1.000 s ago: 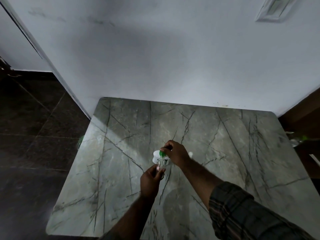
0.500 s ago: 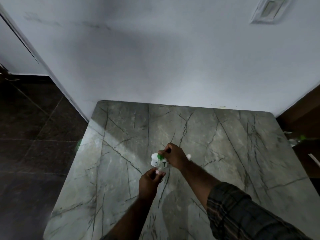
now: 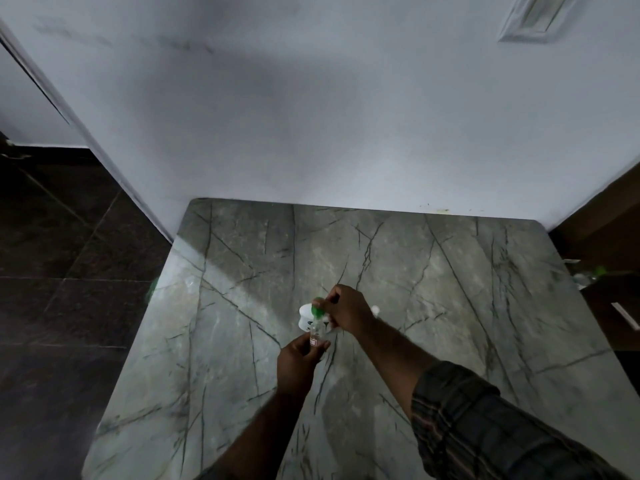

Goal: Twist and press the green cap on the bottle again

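Observation:
My left hand (image 3: pixel 298 358) grips the lower part of a small clear bottle (image 3: pixel 316 332) with a red label, held above the grey marble tabletop (image 3: pixel 433 289). My right hand (image 3: pixel 346 311) pinches the bottle's green cap (image 3: pixel 317 310) from above. Directly behind the bottle a small white tub (image 3: pixel 306 317) stands on the table, partly hidden by the bottle and my right hand. A small white piece (image 3: pixel 375 310) shows just past my right wrist; what it is cannot be told.
The table butts against a pale wall (image 3: pixel 311 116) with a switch plate (image 3: pixel 530 19) at the upper right. Dark tiled floor (image 3: pixel 62 271) lies to the left. Dark furniture (image 3: pixel 616 306) with small items stands past the table's right edge.
The hands hold the bottle and cap much as before. The view has shifted slightly, and the hands and bottle have drifted a little lower in it.

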